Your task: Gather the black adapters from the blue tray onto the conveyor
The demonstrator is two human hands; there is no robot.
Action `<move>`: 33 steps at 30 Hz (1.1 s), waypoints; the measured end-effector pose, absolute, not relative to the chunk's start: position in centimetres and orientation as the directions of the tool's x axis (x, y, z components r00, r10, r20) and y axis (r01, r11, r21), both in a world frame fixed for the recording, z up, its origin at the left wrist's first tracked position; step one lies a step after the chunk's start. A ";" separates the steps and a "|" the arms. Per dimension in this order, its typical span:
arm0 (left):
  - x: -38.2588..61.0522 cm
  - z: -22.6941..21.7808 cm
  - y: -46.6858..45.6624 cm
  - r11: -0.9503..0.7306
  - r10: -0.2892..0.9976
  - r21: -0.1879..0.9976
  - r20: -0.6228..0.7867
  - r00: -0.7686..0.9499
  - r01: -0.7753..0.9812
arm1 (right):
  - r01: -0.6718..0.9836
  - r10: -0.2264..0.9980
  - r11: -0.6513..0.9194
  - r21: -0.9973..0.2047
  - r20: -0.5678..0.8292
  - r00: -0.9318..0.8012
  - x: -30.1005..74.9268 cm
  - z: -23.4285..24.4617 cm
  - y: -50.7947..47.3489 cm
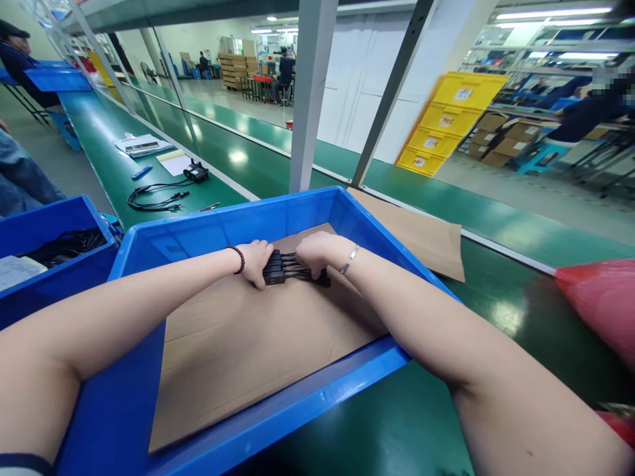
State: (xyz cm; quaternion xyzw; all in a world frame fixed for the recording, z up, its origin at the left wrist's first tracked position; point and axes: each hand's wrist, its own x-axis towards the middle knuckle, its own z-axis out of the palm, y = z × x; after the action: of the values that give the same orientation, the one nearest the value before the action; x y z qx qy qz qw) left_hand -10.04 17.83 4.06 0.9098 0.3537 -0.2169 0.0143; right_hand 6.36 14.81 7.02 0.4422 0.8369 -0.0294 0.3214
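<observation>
Both my arms reach into a large blue bin (317, 390) lined with a brown cardboard sheet (238, 350). My left hand (256, 260) is closed on the plug end of a bundle of black cables (284, 268) lying on the cardboard. My right hand (317, 250) grips the other end of the same bundle, fingers curled over it. The bundle lies flat near the far side of the bin. A bead bracelet is on my left wrist, a silver one on my right.
A second blue bin (54, 254) with black cables stands at the left. Loose black cables and an adapter (171, 188), papers and a pen lie on the green conveyor (114, 165). A cardboard sheet (421, 235) lies beyond the bin, a red bag (602, 304) at right. People work in the background.
</observation>
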 end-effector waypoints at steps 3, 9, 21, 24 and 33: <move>-10.0 4.0 17.9 -0.757 0.631 -0.126 -0.394 0.668 0.641 | 0.767 0.731 0.619 0.170 -0.483 -0.483 6.1 6.2 15.0; -10.0 3.9 17.9 -0.752 0.635 -0.125 -0.399 0.662 0.647 | 0.767 0.676 0.639 0.064 -0.522 -0.520 6.5 5.3 15.7; -10.2 3.7 18.1 -0.757 0.628 -0.116 -0.403 0.666 0.643 | 0.790 0.689 0.609 0.074 -0.542 -0.481 7.2 6.8 15.4; -10.1 3.7 18.1 -0.750 0.634 -0.112 -0.405 0.659 0.652 | 0.793 0.657 0.606 0.071 -0.607 -0.447 7.3 7.0 15.4; -10.1 3.6 18.2 -0.759 0.626 -0.112 -0.400 0.670 0.642 | 0.834 0.632 0.535 0.138 -0.720 -0.287 5.5 8.2 13.9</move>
State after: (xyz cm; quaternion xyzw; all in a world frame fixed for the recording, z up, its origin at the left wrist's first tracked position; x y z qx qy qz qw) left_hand -10.13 18.19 3.63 0.9135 0.3469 -0.2117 0.0190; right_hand 5.46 13.91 8.24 0.4633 0.7909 -0.1336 0.3768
